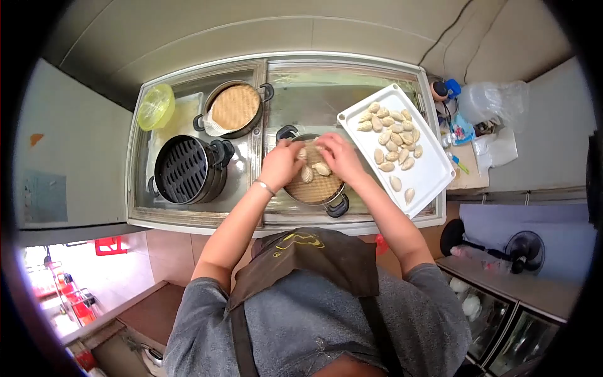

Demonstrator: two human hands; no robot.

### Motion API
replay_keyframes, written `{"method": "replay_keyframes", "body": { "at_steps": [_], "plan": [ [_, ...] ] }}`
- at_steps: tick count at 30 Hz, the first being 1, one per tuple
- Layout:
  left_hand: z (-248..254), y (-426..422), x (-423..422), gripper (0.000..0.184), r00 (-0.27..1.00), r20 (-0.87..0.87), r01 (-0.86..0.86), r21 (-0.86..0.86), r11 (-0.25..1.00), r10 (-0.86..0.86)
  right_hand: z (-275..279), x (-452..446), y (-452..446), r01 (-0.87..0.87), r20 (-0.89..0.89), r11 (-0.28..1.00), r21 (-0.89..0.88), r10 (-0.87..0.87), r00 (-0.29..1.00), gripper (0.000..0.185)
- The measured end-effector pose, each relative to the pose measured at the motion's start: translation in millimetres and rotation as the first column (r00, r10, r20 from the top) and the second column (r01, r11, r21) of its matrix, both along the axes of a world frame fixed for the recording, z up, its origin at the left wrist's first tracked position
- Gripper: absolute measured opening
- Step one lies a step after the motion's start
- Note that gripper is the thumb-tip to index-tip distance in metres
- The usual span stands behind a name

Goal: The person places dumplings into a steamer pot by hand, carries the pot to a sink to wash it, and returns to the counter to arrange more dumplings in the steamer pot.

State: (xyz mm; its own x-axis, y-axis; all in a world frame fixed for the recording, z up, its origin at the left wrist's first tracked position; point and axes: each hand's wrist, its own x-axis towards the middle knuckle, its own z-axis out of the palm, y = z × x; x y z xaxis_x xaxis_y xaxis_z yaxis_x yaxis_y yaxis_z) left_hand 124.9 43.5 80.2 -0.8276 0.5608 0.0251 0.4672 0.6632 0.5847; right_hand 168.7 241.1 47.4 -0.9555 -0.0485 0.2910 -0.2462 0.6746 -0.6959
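Observation:
Both hands work over a round steamer pot [301, 196] with a tan mesh liner and black side handles. My left hand [282, 164] reaches in from the left, its fingers closed about a pale pleated dumpling [302, 154]. From the right comes my right hand [341, 158], fingertips pinched together low over the liner on what looks like another dumpling, mostly covered by the fingers. Two more dumplings, one lower left [307, 174] and one right of it [322, 168], lie on the liner between the hands.
A white tray [430, 179] of several dumplings sits at a slant on the right. Leftward stand a second lined steamer [235, 107], a black slotted steamer pot [183, 169] and a yellow-green bowl [156, 107]. Plastic bags [496, 103] and small items lie beyond the counter's right edge.

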Motion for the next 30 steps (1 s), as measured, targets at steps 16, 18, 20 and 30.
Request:
{"method": "replay_keyframes", "body": {
  "at_steps": [16, 18, 20, 30],
  "plan": [
    [-22, 0, -5, 0.021, 0.989, -0.099, 0.099, -0.116, 0.988, -0.111, -5, 4, -7, -0.008, 0.007, 0.993, 0.115, 0.007, 1.0, 0.027],
    [-14, -8, -3, 0.026, 0.993, -0.062, 0.097, -0.029, 0.995, -0.099, -1, 7, -4, 0.032, 0.015, 0.995, 0.098, -0.034, 0.999, 0.026],
    [-8, -18, -1, 0.039, 0.995, 0.072, 0.05, 0.284, 0.958, -0.073, 8, 12, -2, 0.073, 0.031, 0.994, 0.076, -0.075, 0.997, 0.025],
    [2, -37, 20, 0.041, 0.961, 0.275, -0.109, 0.305, 0.946, 0.023, -3, 53, 86, 0.354, 0.137, 0.929, -0.107, -0.339, 0.931, 0.028]
  ]
}}
